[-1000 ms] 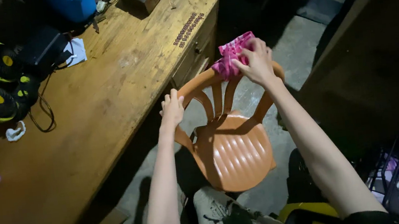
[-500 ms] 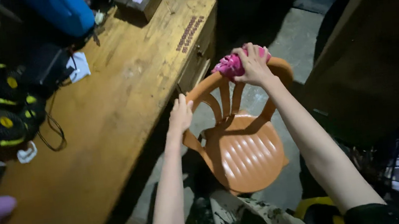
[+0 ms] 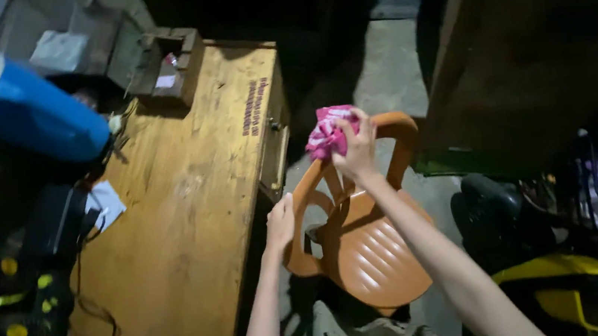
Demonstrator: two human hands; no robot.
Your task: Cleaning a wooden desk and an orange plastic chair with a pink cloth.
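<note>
We are wiping the curved top rail of the orange plastic chair [image 3: 368, 250]: our right hand [image 3: 355, 150] has its grip closed on a bunched pink cloth [image 3: 326, 133] pressed to the rail, while our left hand [image 3: 280, 225] clasps the chair's left arm to steady it. The chair stands upright on the floor just beside the wooden worktop [image 3: 185, 226], its back pointing away from us. Next, we judge, the cloth needs to travel along the rail

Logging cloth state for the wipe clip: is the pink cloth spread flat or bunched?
Bunched. The pink cloth sits wadded under the right hand, pressed on the top rail of the orange chair; no flat spread shows.
</note>
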